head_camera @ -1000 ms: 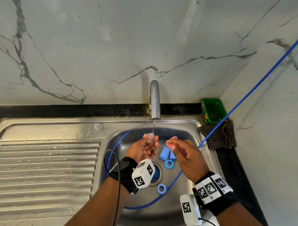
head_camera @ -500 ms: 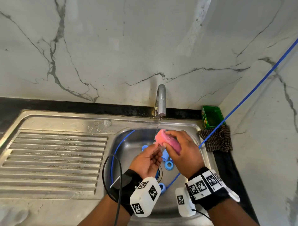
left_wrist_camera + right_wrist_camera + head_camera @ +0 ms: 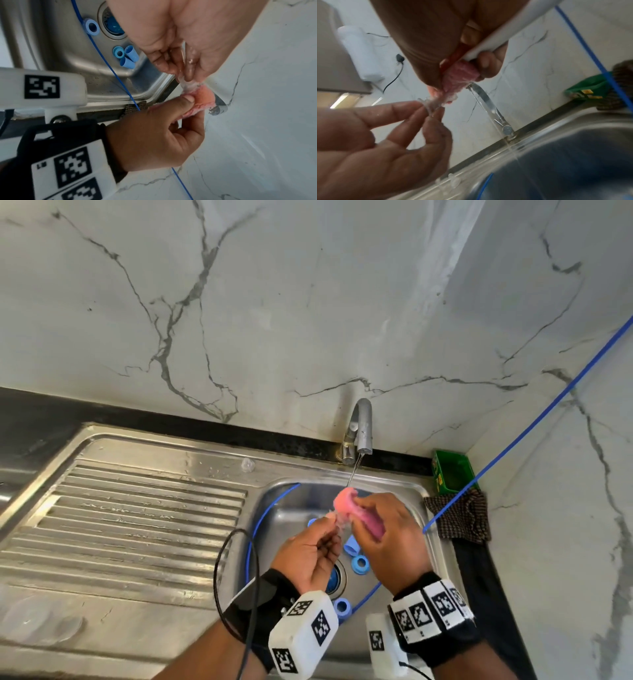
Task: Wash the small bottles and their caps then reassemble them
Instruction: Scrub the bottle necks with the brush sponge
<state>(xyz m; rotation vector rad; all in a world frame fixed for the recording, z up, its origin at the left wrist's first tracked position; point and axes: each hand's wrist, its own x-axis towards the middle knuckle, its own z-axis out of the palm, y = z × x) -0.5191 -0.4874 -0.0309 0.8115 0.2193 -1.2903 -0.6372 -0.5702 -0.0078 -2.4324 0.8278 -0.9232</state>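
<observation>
The left hand [image 3: 310, 553] pinched a small clear bottle [image 3: 339, 520] between thumb and fingertips, its other fingers loosely spread, over the middle of the sink's [image 3: 419, 496] basin. The right hand [image 3: 390, 537] was curled round a pink sponge [image 3: 356, 510] and pressed one end of it against the bottle. In the right wrist view the sponge [image 3: 453, 86] touched the bottle [image 3: 433, 104] right at its mouth, and the tap's [image 3: 361, 428] thin stream fell on the sponge from the basin's back edge.

To do this scrub well, the bottle probably wanted a firm pinch low on its body, since it looked wet and slippery and so small that it could slip out under the sponge's push. Turning it between the fingertips while the sponge rubbed would likely reach all sides. Keeping both under the stream should carry the dirt off; a corner of the sponge worked into the mouth might clean the inside, though I could not tell how far it would fit.

Below the hands, on the basin floor, lay several blue caps [image 3: 127, 57] beside the drain [image 3: 113, 25], one more cap [image 3: 342, 607] near the front edge. Another clear bottle [image 3: 247, 465] sat on the sink's back rim, left of the tap. A blue cable [image 3: 513, 440] ran from the right wall into the basin; a green box [image 3: 452, 474] and a checked cloth [image 3: 459, 518] lay at the back right corner. Caps and reassembly seemed not yet done.
</observation>
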